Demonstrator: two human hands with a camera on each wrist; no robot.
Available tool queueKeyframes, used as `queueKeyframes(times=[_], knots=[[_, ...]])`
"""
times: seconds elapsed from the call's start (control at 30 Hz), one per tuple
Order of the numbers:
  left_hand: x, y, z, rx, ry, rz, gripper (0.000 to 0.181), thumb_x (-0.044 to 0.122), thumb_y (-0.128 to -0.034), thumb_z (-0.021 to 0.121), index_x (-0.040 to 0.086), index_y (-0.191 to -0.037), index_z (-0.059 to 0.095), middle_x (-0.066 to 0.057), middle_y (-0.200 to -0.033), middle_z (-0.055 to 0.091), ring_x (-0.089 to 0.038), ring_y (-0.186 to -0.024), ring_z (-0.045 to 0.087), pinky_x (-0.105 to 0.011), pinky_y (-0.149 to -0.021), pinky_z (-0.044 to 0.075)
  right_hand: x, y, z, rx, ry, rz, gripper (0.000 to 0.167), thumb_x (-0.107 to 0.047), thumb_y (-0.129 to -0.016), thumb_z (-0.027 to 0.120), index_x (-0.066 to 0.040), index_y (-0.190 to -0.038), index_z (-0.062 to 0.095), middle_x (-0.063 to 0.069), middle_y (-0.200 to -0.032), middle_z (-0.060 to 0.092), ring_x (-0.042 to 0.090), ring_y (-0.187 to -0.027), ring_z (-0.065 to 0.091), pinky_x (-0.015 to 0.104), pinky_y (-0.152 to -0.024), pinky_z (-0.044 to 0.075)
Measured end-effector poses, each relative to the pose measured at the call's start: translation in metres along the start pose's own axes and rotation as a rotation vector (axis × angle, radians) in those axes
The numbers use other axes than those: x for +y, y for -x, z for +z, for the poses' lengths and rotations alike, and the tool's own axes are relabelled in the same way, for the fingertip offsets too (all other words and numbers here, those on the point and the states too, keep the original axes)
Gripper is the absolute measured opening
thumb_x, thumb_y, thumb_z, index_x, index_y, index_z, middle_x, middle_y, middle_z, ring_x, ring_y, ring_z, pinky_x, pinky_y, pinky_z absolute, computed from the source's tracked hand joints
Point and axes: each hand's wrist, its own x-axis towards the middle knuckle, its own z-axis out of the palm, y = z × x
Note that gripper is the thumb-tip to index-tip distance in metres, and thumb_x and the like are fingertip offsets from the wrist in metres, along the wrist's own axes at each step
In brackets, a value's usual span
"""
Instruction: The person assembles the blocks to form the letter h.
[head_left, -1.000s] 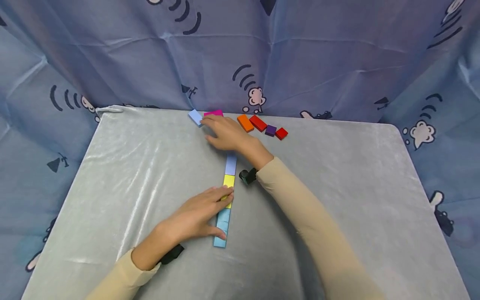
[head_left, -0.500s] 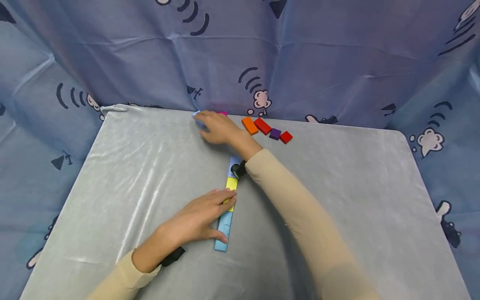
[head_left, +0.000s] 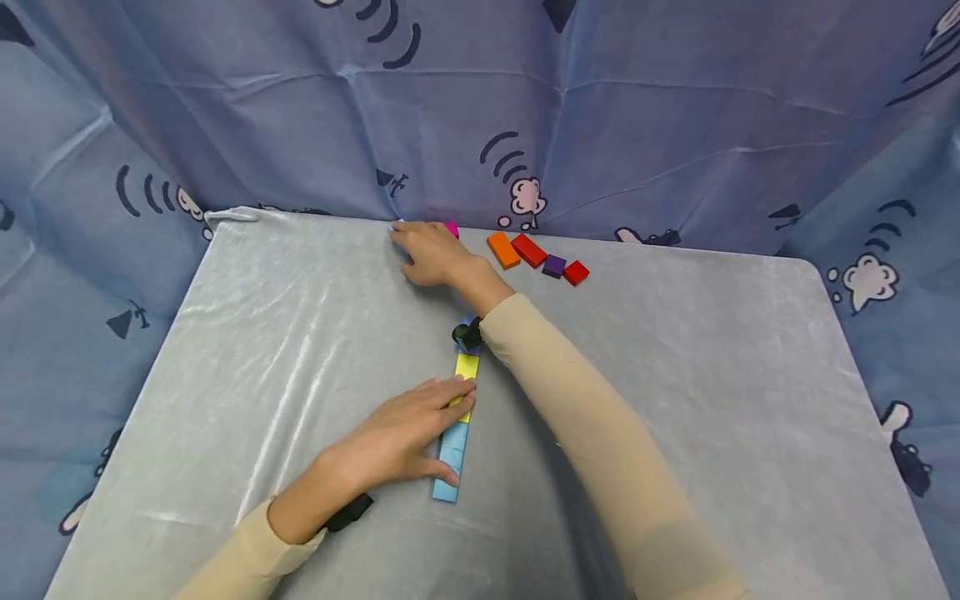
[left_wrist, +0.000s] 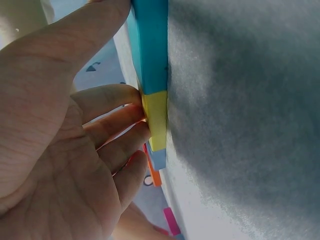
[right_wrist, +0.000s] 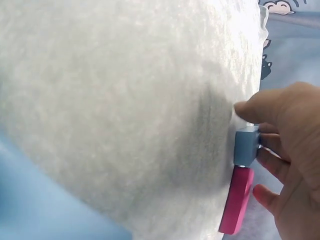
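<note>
A straight row of flat blocks lies on the cloth: light blue (head_left: 452,450) nearest, then yellow (head_left: 467,367), then a paler blue block (left_wrist: 157,159), mostly covered by the right wrist's camera in the head view. My left hand (head_left: 397,429) rests along this row, straight fingertips on the yellow part and thumb on the light blue part. At the table's far edge my right hand (head_left: 433,252) reaches over a pale blue block (right_wrist: 245,146). Its fingers lie behind that block, while the thumb stands a little apart from it. A magenta block (right_wrist: 237,200) adjoins the pale blue one.
Right of that hand, near the back edge, lie an orange block (head_left: 503,250), a red block (head_left: 528,250), a purple block (head_left: 554,266) and a small red block (head_left: 576,272). Behind the grey cloth (head_left: 675,375) hangs a blue patterned curtain (head_left: 637,108).
My right hand has moved slightly left, away from the magenta block and over the pale blue block. The left hand stays on the row. The head view has shifted slightly.
</note>
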Motion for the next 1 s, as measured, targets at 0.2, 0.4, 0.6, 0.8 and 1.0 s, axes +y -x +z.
queueKeyframes(times=[0.2,0.4,0.6,0.8,1.0], knots=[[0.0002,0.0017,-0.001,0.0,0.012,-0.007,0.105,0.053,-0.0751,0.089,0.0,-0.156,0.049,-0.013,-0.167,0.044,-0.028,-0.159,0.038,-0.044,-0.134,0.033,-0.0067,0.0,-0.0014,-0.026,-0.023,-0.001,0.056,-0.008,-0.105,0.052,-0.005,-0.16,0.045,0.015,-0.172,0.034,0.033,-0.158,0.035,0.043,-0.135,0.03],[0.0007,0.0009,-0.0002,0.008,0.004,0.005,0.104,0.053,-0.0749,0.09,0.0,-0.156,0.05,-0.012,-0.166,0.045,-0.027,-0.159,0.039,-0.044,-0.133,0.034,-0.01,0.0,-0.0017,-0.022,0.034,0.016,0.046,-0.015,-0.108,0.053,-0.006,-0.153,0.055,0.02,-0.166,0.041,0.037,-0.147,0.041,0.044,-0.129,0.039],[0.0012,-0.0007,-0.0012,-0.005,0.003,-0.002,0.105,0.053,-0.0753,0.089,0.001,-0.157,0.048,-0.012,-0.167,0.043,-0.027,-0.16,0.037,-0.044,-0.134,0.033,-0.0091,0.003,-0.0052,0.016,0.105,0.001,0.038,-0.02,-0.108,0.059,-0.011,-0.145,0.064,0.016,-0.147,0.059,0.034,-0.13,0.051,0.045,-0.118,0.046],[0.0006,-0.0007,-0.0015,-0.009,-0.003,-0.006,0.106,0.053,-0.0751,0.089,0.001,-0.157,0.048,-0.012,-0.168,0.043,-0.027,-0.16,0.037,-0.044,-0.134,0.032,-0.0047,0.0061,-0.0079,0.009,0.055,-0.008,0.045,-0.022,-0.106,0.064,-0.009,-0.149,0.061,0.015,-0.155,0.055,0.031,-0.14,0.054,0.047,-0.123,0.045],[0.0001,0.0001,-0.0006,-0.001,-0.007,-0.002,0.106,0.054,-0.0746,0.09,0.001,-0.157,0.049,-0.012,-0.167,0.044,-0.027,-0.159,0.038,-0.044,-0.134,0.033,-0.004,0.0071,-0.0049,0.006,0.002,-0.035,0.043,-0.025,-0.107,0.063,-0.006,-0.146,0.063,0.014,-0.162,0.051,0.031,-0.15,0.051,0.044,-0.129,0.042]])
